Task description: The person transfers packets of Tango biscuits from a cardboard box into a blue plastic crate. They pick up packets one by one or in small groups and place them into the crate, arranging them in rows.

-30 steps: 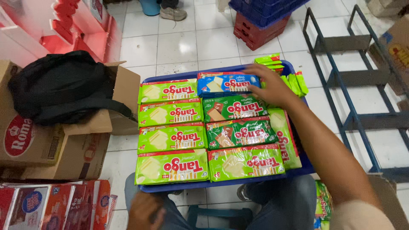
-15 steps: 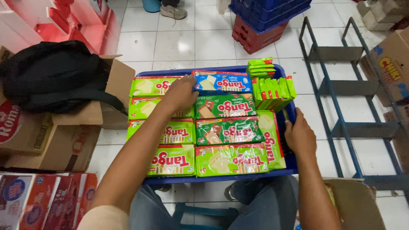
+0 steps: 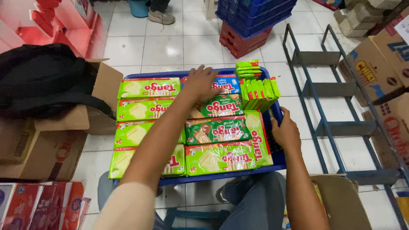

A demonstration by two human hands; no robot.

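Fingers of the left hand (image 3: 200, 83) spread flat on the blue pack (image 3: 226, 84), right hand (image 3: 284, 132) gripping the crate (image 3: 279, 159) rim; best press packs level, crate steadied.

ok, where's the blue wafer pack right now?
Head view: the blue wafer pack lies at the far edge of the blue crate, partly under the left hand, just left of the stacked small green packs.

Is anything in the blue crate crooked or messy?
Yes. One light green pack lies turned sideways along the blue crate edge by the right hand, while other packs lie crosswise. The left hand covers a blue pack.
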